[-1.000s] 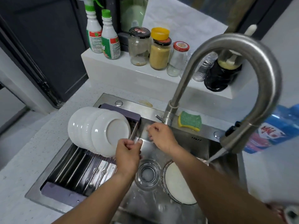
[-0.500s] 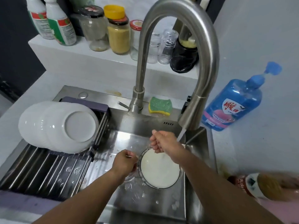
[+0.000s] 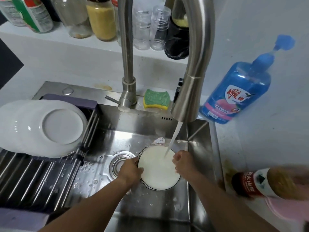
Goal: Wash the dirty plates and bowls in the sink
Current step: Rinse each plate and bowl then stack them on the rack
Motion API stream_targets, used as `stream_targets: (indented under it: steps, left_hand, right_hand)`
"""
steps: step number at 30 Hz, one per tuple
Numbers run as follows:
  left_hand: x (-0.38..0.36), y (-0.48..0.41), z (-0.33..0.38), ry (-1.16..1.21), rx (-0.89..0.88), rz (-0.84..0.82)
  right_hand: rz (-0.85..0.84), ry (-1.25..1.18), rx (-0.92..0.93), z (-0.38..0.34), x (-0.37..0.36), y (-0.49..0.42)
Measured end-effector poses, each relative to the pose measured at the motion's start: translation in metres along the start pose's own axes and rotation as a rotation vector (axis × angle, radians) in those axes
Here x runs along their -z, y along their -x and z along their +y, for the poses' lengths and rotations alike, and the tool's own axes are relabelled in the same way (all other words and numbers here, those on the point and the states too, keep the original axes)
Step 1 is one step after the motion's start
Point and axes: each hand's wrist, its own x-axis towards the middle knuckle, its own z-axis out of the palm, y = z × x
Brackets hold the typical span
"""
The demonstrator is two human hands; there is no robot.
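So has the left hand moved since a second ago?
Yes. The left hand went from the edge of the rack rightward over the drain, and now grips the left rim of the bowl.

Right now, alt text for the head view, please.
A left hand grips a round white plate in the steel sink, right hand on its rim, under a running curved steel faucet. At left lean stacked white plates.
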Motion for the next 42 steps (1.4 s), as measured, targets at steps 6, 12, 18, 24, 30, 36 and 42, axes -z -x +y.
stream_targets:
  steps: [6,12,18,24,30,36,42]
  left_hand:
    - [-0.005,-0.004,-0.006,-0.071,0.034,0.018]
    - [-0.013,-0.013,-0.011,0.069,0.143,-0.013]
    - [-0.021,-0.011,-0.006,0.221,0.226,0.0]
    - [-0.019,-0.004,-0.002,0.377,0.288,0.002]
    - [0.006,0.012,0.014,0.677,0.327,-0.056]
    - [0.028,0.024,0.033,0.808,0.324,-0.225]
    - [0.036,0.033,0.042,0.852,0.307,-0.184]
  right_hand:
    - [0.109,0.226,-0.1,0.018,-0.003,0.001]
    - [0.104,0.21,-0.159,0.035,-0.013,-0.003]
    - [0.07,0.171,-0.192,0.047,-0.018,-0.014]
    - [0.018,0.001,-0.193,0.041,-0.004,-0.004]
    - [0.051,-0.133,-0.108,0.02,0.01,0.002]
    - [0.07,-0.158,0.007,-0.019,0.032,0.022]
    - [0.128,-0.095,0.106,-0.051,0.048,0.048]
